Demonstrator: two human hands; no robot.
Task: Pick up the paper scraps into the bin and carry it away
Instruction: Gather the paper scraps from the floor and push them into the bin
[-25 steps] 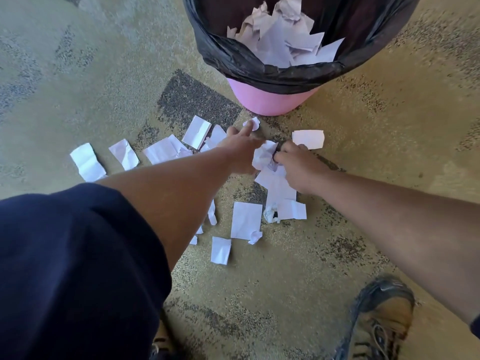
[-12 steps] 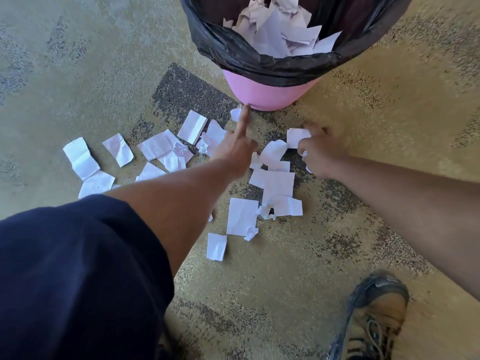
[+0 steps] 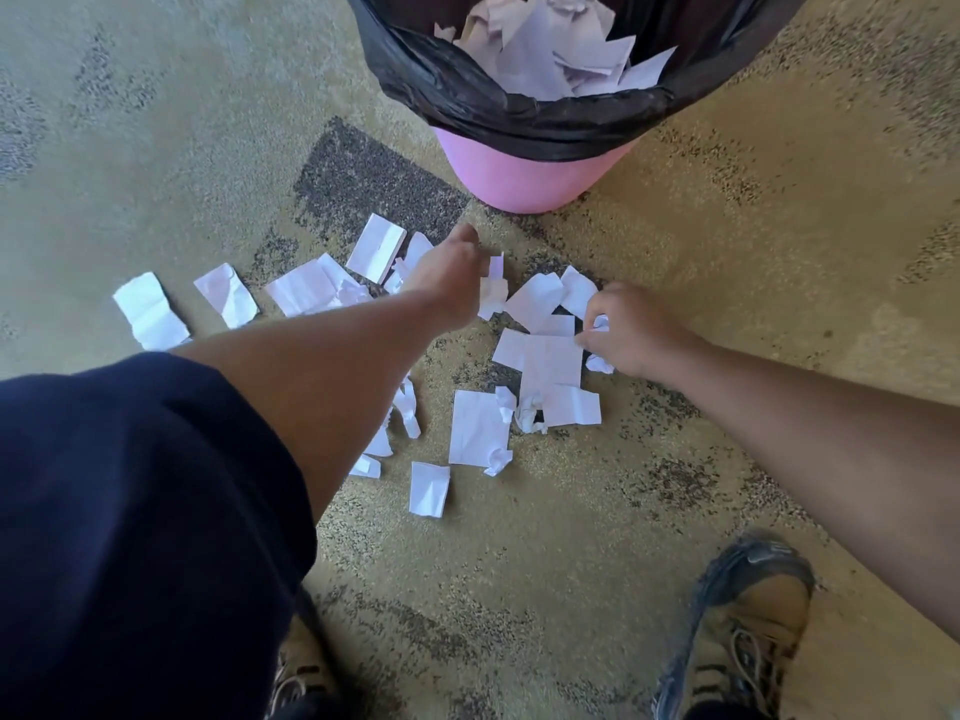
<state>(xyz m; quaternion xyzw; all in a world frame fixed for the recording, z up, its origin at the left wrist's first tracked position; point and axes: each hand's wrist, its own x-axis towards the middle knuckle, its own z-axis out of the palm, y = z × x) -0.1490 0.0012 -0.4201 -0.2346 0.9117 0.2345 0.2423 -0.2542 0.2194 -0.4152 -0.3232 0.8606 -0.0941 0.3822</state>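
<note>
Paper scraps (image 3: 551,358), white and creased, lay scattered over the mottled tan carpet (image 3: 156,122) just near of the pink plastic bin (image 3: 519,181), whose black liner bag (image 3: 467,96) already held a heap of crumpled sheets. My left hand (image 3: 447,283) reached far over the pile with its fingers curled down onto a small crumpled scrap (image 3: 493,291); whether I had truly gripped it I could not tell. My right hand (image 3: 631,332) was clenched around a wad of crumpled paper (image 3: 600,324) at the right edge of the pile. More flat pieces trailed off to the left. My tan laced boot (image 3: 748,631) stood near right, well apart from the scraps, and my dark navy sleeve (image 3: 130,511) filled the near left.
</note>
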